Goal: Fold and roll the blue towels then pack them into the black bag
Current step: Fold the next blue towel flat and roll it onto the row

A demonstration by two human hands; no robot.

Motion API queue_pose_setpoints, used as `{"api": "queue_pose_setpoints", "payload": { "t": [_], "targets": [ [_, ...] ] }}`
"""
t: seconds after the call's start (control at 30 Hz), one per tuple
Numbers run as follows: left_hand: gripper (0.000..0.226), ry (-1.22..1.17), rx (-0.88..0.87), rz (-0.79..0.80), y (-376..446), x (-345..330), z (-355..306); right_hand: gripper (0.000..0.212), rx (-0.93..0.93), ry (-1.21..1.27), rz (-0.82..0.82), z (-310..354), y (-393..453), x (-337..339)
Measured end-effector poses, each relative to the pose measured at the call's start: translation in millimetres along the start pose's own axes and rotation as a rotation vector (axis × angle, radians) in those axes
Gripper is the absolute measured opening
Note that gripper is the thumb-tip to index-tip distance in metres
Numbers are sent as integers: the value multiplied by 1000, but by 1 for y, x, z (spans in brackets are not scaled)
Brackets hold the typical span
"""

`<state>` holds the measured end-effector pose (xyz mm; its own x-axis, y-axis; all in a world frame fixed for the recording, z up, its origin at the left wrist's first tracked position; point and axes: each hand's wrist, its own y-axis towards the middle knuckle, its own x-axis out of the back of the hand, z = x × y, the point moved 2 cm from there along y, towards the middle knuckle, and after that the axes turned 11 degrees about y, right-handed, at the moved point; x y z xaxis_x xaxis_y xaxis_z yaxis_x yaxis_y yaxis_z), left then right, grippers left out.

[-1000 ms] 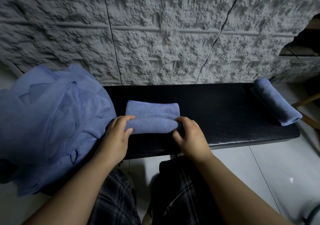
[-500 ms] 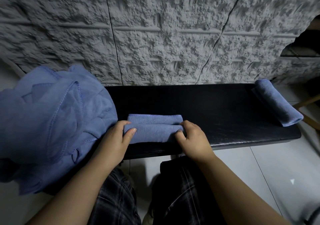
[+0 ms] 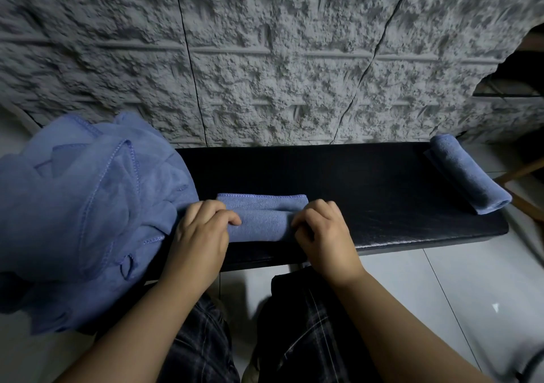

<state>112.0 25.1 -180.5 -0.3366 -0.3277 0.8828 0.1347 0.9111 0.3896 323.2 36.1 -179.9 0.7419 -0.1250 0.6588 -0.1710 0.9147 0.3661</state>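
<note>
Single head cam, looking fwd and down (close), bench (image 3: 382,194) against wall (image 3: 265,58).

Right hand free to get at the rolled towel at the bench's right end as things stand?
Probably not yet: the right hand grips the half-rolled towel. The bench between it and the rolled towel looks bare, so the path seems free.

Fuzzy matt cloth towels (image 3: 259,223) lie on a glossy, leather-like black bench (image 3: 382,206) before a rough, pitted grey wall (image 3: 279,58).
</note>
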Motion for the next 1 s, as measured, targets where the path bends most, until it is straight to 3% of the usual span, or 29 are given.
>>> {"api": "queue_pose_setpoints", "payload": {
  "t": [0.17,0.3,0.43,0.63,0.77,1.0],
  "targets": [
    [34,-41,47,98,-2,-4,4,27,-49,-16,24,-1,1,0],
    [64,-48,47,177,-2,-13,7,41,-83,-65,76,-5,2,-3],
    [63,-106,77,168,3,-19,9,49,-104,1,135,-10,3,-5],
    [59,-110,123,179,2,-18,10,43,-197,192,113,-15,4,-3],
    [63,-33,82,247,-3,-11,5,39,-227,208,143,-15,2,0],
    [48,102,69,302,-6,-1,-2,31,-294,203,149,-14,-1,0]
  ]
}}
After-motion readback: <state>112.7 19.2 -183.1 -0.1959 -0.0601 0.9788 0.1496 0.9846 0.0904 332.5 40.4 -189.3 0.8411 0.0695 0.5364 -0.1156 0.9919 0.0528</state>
